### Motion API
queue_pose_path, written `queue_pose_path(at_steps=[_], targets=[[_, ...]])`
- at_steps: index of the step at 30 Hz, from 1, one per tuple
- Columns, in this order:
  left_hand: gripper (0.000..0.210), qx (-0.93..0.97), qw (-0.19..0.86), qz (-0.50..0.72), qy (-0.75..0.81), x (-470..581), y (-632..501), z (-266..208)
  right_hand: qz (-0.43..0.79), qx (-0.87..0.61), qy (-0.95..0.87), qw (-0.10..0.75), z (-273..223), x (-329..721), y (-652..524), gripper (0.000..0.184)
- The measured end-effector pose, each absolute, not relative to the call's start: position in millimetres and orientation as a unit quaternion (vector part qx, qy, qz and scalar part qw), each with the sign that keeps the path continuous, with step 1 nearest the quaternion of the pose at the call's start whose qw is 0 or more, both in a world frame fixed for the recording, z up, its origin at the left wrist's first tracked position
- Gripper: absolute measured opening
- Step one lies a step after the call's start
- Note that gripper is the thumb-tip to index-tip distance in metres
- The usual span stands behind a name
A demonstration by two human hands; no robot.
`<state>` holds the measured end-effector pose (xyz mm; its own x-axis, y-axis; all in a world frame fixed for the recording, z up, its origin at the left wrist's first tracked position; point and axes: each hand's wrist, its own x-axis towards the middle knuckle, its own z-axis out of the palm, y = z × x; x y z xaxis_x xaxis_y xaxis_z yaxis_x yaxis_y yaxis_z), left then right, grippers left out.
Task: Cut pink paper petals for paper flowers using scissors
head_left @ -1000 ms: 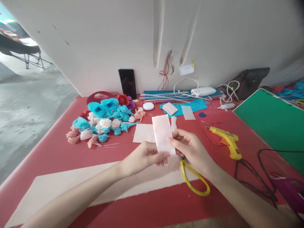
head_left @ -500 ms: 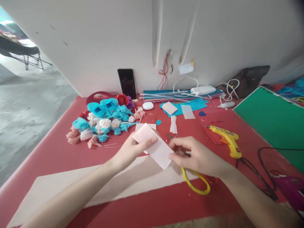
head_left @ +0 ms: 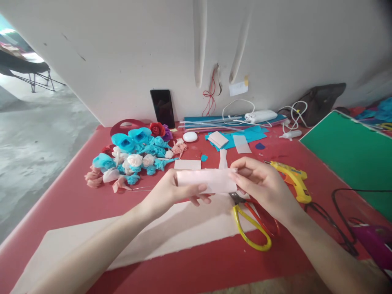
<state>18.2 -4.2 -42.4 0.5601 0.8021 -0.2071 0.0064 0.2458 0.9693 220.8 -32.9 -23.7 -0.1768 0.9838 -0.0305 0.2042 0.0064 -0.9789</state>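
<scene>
A small pale pink piece of paper (head_left: 211, 179) is held level between my two hands above the table. My left hand (head_left: 171, 188) pinches its left end, thumb in front and fingers behind. At the right end, my right hand (head_left: 260, 179) grips the same piece between thumb and fingers. Scissors with yellow and red handles (head_left: 251, 234) lie just below my right hand, their blades partly hidden. Under both hands stretches a long pale pink paper strip (head_left: 147, 241). Another pale rectangle (head_left: 187, 164) lies behind my left hand.
Blue, white and pink paper flowers (head_left: 137, 155) are heaped at the left. A yellow glue gun (head_left: 292, 179) with a black cord lies right, beside a green board (head_left: 352, 155). Along the wall are a phone (head_left: 162, 108), a white case (head_left: 190, 136) and blue paper (head_left: 257, 134).
The pink piece has turned from slanting to level and looks narrower. My right hand has risen off the scissors area to its right end, uncovering more of the scissors.
</scene>
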Motion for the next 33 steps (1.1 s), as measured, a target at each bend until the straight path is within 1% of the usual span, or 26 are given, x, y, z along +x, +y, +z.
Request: queue_pose_path(at_steps=[6, 13, 20, 23, 25, 26, 27, 28, 31, 33], targets=[[0.015, 0.55, 0.676, 0.3, 0.388, 22.5, -9.0, -39.2, 0.518, -0.495, -0.597, 0.361, -25.2, 219.5, -33.4, 0.01], [0.014, 0.539, 0.699, 0.312, 0.352, 19.9, -12.5, -37.3, 0.55, -0.492, -0.559, 0.378, -23.9, 225.8, -32.8, 0.021], [0.023, 0.534, 0.719, 0.312, 0.318, 19.2, -15.3, -41.1, 0.587, -0.455, -0.543, 0.39, -28.2, 223.7, -34.3, 0.021], [0.023, 0.525, 0.715, 0.328, 0.325, 19.2, -18.0, -38.2, 0.555, -0.458, -0.551, 0.422, -27.3, 223.1, -35.5, 0.021], [0.021, 0.516, 0.707, 0.348, 0.336, 18.7, -19.3, -35.0, 0.492, -0.482, -0.57, 0.447, -22.6, 226.2, -35.1, 0.021], [0.02, 0.513, 0.7, 0.359, 0.343, 18.3, -19.5, -33.3, 0.451, -0.502, -0.592, 0.44, -19.7, 229.2, -34.5, 0.022], [0.019, 0.511, 0.694, 0.368, 0.349, 17.7, -19.4, -31.7, 0.407, -0.528, -0.621, 0.413, -17.2, 233.0, -33.7, 0.022], [0.018, 0.509, 0.688, 0.376, 0.354, 17.2, -19.2, -30.2, 0.361, -0.557, -0.653, 0.364, -16.0, 237.5, -33.2, 0.021], [0.018, 0.504, 0.679, 0.389, 0.364, 15.6, -17.6, -27.1, 0.245, -0.63, -0.72, 0.157, -25.9, 251.6, -36.3, 0.021], [0.018, 0.5, 0.676, 0.397, 0.368, 14.9, -16.3, -26.3, 0.209, -0.643, -0.735, 0.049, -45.1, 257.8, -44.6, 0.025]])
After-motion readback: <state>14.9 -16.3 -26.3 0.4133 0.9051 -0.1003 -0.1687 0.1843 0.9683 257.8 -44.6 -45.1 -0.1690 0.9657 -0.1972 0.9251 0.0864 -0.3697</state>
